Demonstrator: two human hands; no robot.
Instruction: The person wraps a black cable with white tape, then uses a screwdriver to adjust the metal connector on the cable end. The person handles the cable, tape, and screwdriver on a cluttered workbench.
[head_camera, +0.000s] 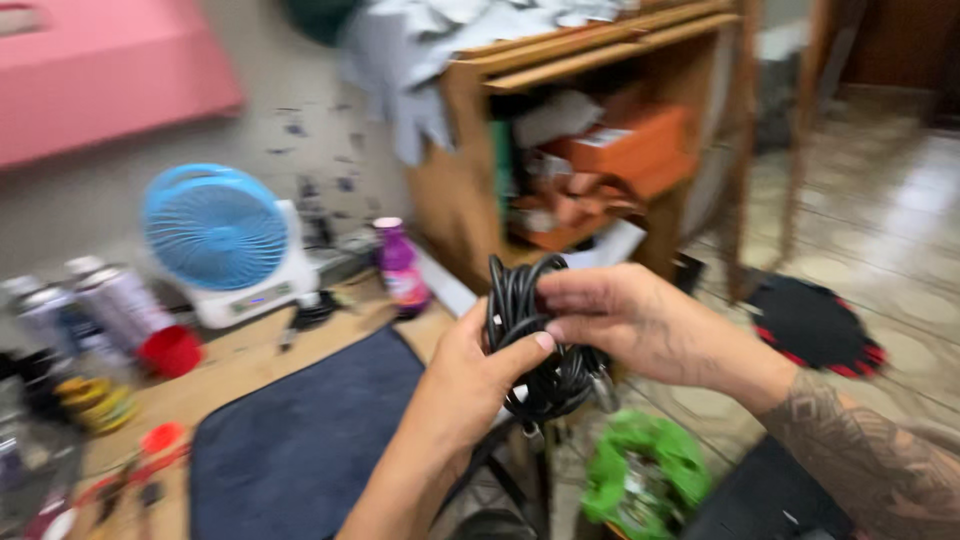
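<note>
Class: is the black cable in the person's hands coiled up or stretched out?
Coiled: the black cable forms bundled loops, gripped between left hand and right hand.

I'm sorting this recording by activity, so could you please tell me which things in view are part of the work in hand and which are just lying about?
In hand:
- coiled black cable, gripped by the left hand and the right hand

Lying about:
- blue fan
- purple bottle
- spray cans
- red cap
- dark blue mat
- wooden shelf
- green object on the floor
</note>
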